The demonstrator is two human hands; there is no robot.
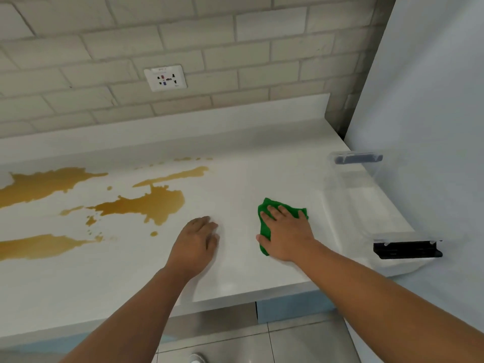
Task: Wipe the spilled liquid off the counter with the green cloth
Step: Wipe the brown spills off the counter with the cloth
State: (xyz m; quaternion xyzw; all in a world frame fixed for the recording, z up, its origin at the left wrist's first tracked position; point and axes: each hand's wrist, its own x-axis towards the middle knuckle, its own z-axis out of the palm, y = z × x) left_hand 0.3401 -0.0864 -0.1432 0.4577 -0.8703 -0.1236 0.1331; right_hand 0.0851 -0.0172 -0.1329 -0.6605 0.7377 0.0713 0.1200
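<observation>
Brown liquid is spilled in several puddles over the left and middle of the white counter. The green cloth lies crumpled on the counter to the right of the spill. My right hand lies flat on top of it, fingers spread, covering most of it. My left hand rests palm down on the bare counter, just right of the nearest puddle, with nothing in it.
A clear plastic container with black clips stands at the counter's right end, against a pale blue wall. A power socket sits in the tiled wall behind. The counter's front edge runs below my wrists, over a tiled floor.
</observation>
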